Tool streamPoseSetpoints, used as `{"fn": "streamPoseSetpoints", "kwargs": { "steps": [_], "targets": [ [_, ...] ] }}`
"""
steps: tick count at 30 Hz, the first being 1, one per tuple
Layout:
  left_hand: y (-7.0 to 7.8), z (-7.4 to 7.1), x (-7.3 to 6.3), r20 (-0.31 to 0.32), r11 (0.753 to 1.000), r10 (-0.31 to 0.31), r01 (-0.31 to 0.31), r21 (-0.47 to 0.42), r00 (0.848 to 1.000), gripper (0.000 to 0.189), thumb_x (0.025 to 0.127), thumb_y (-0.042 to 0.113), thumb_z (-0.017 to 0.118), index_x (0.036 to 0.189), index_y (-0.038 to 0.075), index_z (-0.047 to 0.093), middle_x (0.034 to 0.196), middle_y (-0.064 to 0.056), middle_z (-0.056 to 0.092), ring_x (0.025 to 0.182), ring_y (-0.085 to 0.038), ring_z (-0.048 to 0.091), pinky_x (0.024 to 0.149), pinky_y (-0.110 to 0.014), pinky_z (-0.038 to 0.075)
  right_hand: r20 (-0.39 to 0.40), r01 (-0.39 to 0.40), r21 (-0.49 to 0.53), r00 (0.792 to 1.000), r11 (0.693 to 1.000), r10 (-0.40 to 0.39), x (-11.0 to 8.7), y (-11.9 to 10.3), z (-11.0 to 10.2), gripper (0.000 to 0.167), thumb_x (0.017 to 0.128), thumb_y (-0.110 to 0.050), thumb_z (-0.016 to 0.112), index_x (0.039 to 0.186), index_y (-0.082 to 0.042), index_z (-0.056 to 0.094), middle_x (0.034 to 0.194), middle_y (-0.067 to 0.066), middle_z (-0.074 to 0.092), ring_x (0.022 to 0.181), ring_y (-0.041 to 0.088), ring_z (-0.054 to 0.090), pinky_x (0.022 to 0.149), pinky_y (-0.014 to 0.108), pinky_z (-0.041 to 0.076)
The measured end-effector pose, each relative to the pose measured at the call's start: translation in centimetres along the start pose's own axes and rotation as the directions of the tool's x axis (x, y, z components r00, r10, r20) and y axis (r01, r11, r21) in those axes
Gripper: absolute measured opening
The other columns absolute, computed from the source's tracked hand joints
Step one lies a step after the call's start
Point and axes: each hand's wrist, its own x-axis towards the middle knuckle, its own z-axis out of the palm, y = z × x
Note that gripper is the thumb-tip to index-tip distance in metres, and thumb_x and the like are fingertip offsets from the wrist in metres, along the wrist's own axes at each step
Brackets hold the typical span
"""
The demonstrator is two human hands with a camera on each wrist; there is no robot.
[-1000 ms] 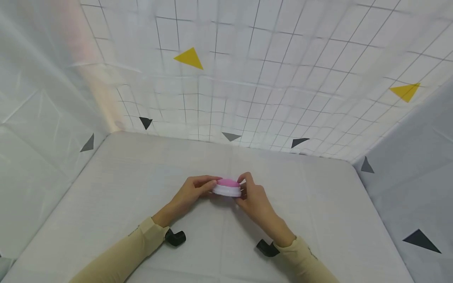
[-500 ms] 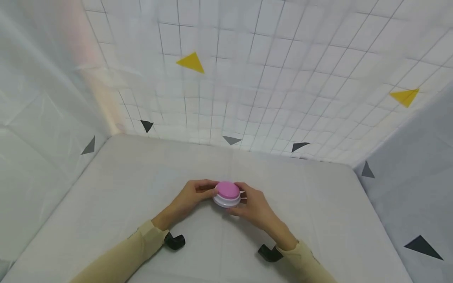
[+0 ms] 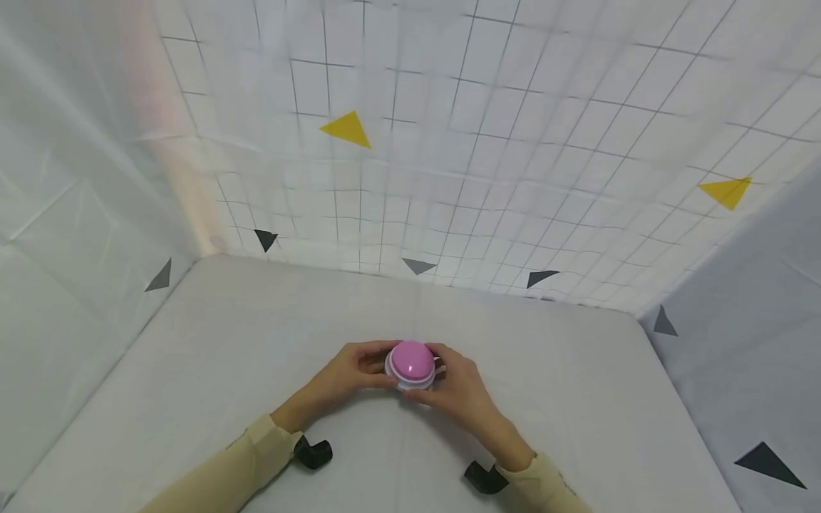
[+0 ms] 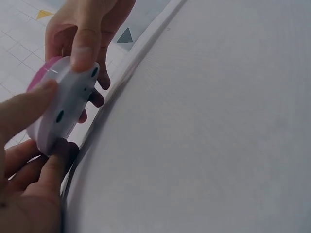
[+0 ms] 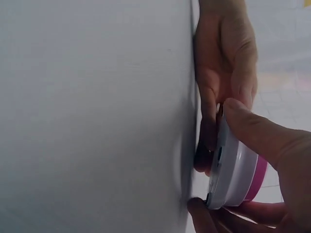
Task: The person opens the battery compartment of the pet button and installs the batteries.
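Observation:
Both hands hold a round push button (image 3: 412,360) with a glossy pink dome and a white base. In the head view its dome faces up toward the camera. My left hand (image 3: 349,370) grips the left side, thumb near the front and fingers behind. On the right, my right hand (image 3: 465,390) grips the rim, thumb at the front edge. The left wrist view shows the white underside (image 4: 73,99) with dark oval spots, tilted off the cloth. From the right wrist, the white base (image 5: 232,170) appears edge-on, close over the surface.
A white cloth-covered table (image 3: 288,299) spreads around the hands. White sheeting encloses it on the sides, with a gridded back wall (image 3: 436,164) bearing yellow and dark triangles. Dark curved wrist mounts (image 3: 313,453) stick out from both beige sleeves (image 3: 224,470).
The push button has tipped so its pink dome, earlier seen nearly side-on, faces the camera. My right index finger, raised before, now lies along the rim. The view has shifted slightly upward.

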Motion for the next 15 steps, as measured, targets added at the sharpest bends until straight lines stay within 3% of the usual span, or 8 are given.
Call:
{"fn": "streamPoseSetpoints", "kwargs": {
  "steps": [7,15],
  "targets": [
    [-0.1,0.2,0.0,0.025,0.995,0.043,-0.045,0.088,0.999,0.071,0.091,0.016,0.084,0.154,0.018,0.053,0.159,0.0,0.053,0.15,-0.02,0.047,0.116,-0.025,0.043,-0.041,0.014,-0.068,0.999,0.998,-0.017,-0.4,0.2,0.7,0.088,0.066,-0.027,0.102,0.138,-0.001,0.059,0.128,0.011,0.07,0.109,0.021,0.068,0.091,0.037,0.061],
    [0.4,0.3,-0.1,0.022,0.978,0.064,-0.067,0.195,0.998,0.071,0.091,0.018,0.084,0.155,0.016,0.052,0.158,0.002,0.054,0.152,-0.016,0.045,0.12,-0.028,0.039,-0.101,-0.021,-0.051,0.995,0.998,0.015,-0.9,0.5,1.2,0.085,0.065,-0.031,0.103,0.136,-0.006,0.063,0.125,0.007,0.072,0.11,0.019,0.069,0.096,0.043,0.059]
  ]
}}
